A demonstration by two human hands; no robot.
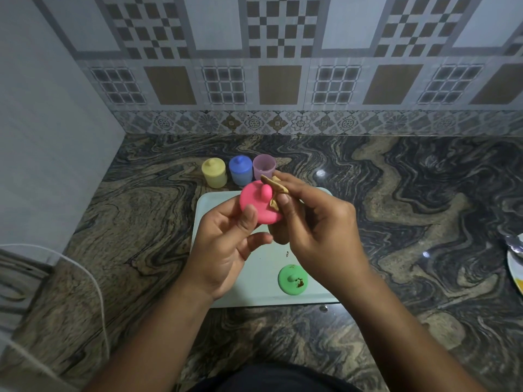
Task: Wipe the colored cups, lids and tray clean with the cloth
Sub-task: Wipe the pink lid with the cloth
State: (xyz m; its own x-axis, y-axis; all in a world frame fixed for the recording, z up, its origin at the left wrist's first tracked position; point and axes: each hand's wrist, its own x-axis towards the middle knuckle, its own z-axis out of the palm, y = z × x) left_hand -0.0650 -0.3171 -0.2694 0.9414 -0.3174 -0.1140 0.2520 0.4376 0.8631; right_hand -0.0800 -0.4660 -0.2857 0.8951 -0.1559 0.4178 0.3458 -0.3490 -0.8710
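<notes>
L hand (223, 244) grips pink lid (256, 203) above tray's (254, 295) back edge; lid's round, knobbed, no dirt visible. R hand (319, 224) pinches tan cloth (273, 183) against its knob. Green lid (293, 278), brown-specked, lies near tray's front edge.

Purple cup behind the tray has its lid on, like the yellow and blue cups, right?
No. The head view shows the purple cup open, without a lid. The yellow cup and blue cup do have lids, behind the tray.
</notes>
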